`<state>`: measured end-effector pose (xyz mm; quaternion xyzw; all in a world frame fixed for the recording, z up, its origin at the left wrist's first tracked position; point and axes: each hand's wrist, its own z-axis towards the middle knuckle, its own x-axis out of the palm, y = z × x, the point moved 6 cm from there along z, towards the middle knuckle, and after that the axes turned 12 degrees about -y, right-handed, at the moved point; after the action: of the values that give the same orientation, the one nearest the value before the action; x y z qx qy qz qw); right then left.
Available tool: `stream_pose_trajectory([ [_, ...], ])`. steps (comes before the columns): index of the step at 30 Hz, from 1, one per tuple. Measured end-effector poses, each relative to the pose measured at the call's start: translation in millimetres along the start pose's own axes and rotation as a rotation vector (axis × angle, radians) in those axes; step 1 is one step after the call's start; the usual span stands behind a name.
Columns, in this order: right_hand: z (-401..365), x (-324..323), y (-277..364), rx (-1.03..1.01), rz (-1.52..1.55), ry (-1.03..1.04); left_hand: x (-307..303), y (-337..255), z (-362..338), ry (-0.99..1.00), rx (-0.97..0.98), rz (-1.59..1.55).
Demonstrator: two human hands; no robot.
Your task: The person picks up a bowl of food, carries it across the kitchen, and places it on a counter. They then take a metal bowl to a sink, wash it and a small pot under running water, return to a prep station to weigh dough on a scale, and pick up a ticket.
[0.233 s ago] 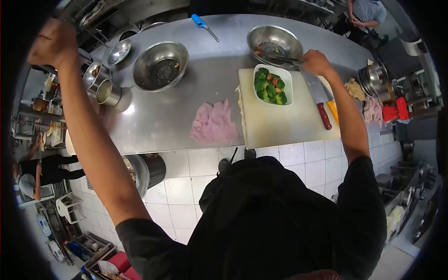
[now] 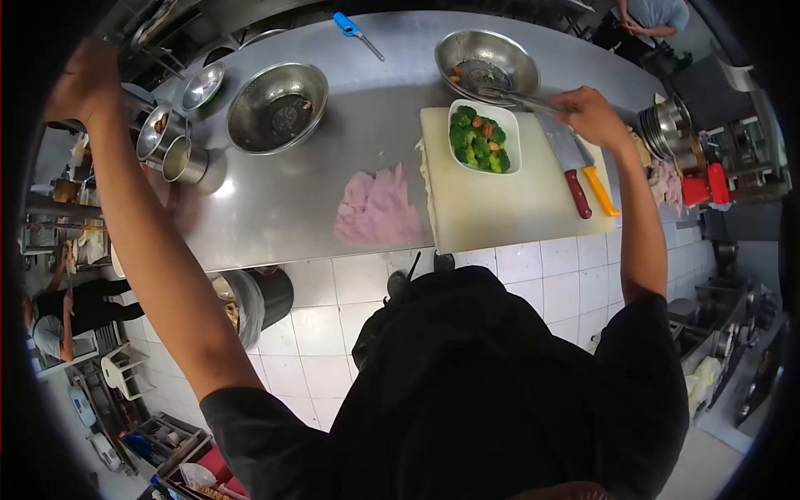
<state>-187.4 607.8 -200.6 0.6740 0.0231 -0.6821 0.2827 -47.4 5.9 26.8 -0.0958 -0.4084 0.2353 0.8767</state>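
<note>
My right hand (image 2: 590,115) is closed on the handle of metal tongs (image 2: 521,98), whose far end rests in the steel bowl (image 2: 517,62) at the back right. Just in front of that bowl, a white square dish (image 2: 514,152) of broccoli (image 2: 479,142) with orange-brown pieces stands on the cutting board (image 2: 492,212). My left hand (image 2: 83,82) is raised at the upper left edge, dark and blurred, so its fingers are unclear. Nearest to it are small metal pots (image 2: 185,160) and a small bowl (image 2: 202,87).
A red-handled knife (image 2: 577,193) and a yellow-handled one (image 2: 601,191) lie on the board's right. A pink cloth (image 2: 378,207), a second large bowl (image 2: 277,108) and a blue lighter (image 2: 348,25) are on the steel table (image 2: 358,108). People stand at far left and upper right.
My right hand has moved slightly right with the tongs, uncovering the yellow handle. My left hand has shifted slightly left and down. The view has shifted a little.
</note>
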Motion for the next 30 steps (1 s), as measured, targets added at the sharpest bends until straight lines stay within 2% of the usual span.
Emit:
stream_pose_trajectory([
  [1, -13, -2, 6, 0.090, 0.087, 0.017, -3, -1, 0, -0.014, -0.006, -0.015],
  [4, -40, 1, 22, -0.061, -0.018, -0.006, -8, -2, 2, -0.022, -0.016, -0.026],
  [7, -67, -4, 46, -0.045, -0.097, 0.022, -12, 1, 4, -0.022, -0.029, -0.024],
  [14, -70, -14, 42, -0.027, -0.112, 0.030, -15, -5, 4, -0.021, -0.024, 0.008],
  [16, -59, -17, 38, -0.011, -0.129, 0.012, -16, -9, 4, -0.020, -0.019, 0.024],
  [19, -25, -7, 29, -0.147, -0.212, -0.229, -16, -9, 7, -0.006, -0.021, 0.037],
  [22, 24, 24, 17, -0.211, -0.256, -0.211, -15, -10, 4, 0.001, -0.020, 0.050],
  [28, 84, 73, 4, -0.179, -0.289, 0.020, -15, -15, -3, 0.005, -0.004, 0.092],
  [30, 95, 84, -7, -0.160, -0.272, 0.020, -11, -17, -4, 0.028, -0.004, 0.069],
])
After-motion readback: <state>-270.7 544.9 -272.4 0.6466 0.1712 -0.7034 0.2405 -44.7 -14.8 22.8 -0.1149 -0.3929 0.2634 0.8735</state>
